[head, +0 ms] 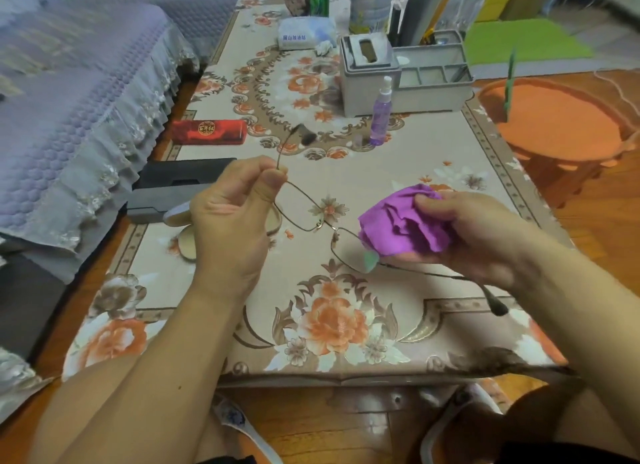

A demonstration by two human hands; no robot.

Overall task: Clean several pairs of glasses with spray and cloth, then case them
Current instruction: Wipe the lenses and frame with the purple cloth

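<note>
Both hands hold the glasses (313, 218): left (230, 218) pinching, right (464, 231) wiping.

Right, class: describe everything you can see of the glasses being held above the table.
The glasses have a thin, dark, metal-looking wire frame with rectangular clear lenses, nose pads and slim arms ending in dark tips. Both arms are unfolded. They are held above the floral table, tilted. The left hand pinches one arm near its hinge. The right hand presses a bunched purple cloth over the other lens.
</note>
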